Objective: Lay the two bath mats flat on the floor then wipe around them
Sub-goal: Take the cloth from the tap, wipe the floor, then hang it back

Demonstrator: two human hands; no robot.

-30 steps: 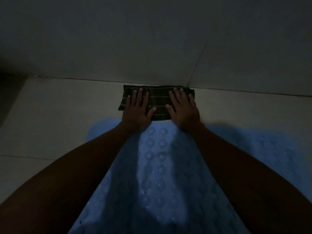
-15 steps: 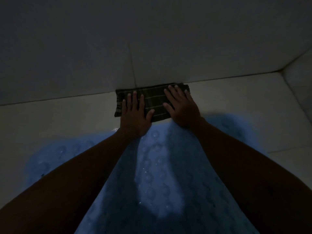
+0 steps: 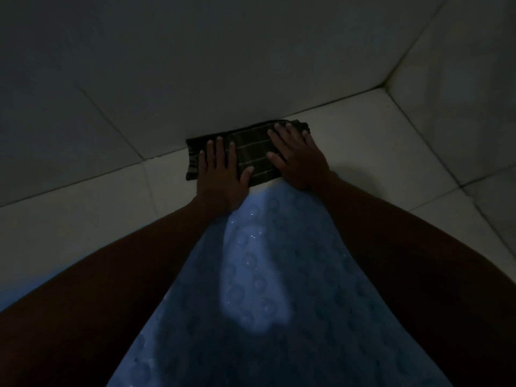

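Note:
A blue bath mat [image 3: 259,289] with round bumps lies flat on the pale tiled floor beneath my forearms. Beyond its far edge, a dark striped folded cloth [image 3: 251,155] rests on the floor against the base of the wall. My left hand [image 3: 220,174] presses flat on the cloth's left part, fingers spread. My right hand [image 3: 298,157] presses flat on its right part, fingers spread. Only one mat shows; the room is dim.
The tiled wall [image 3: 223,65] rises straight ahead, and a second wall [image 3: 460,93] meets it at a corner on the right. Pale floor tiles [image 3: 83,208] stretch to the left and right of the mat.
Both hands have slid the cloth to the right along the wall's base, toward the corner, which has come into view on the right.

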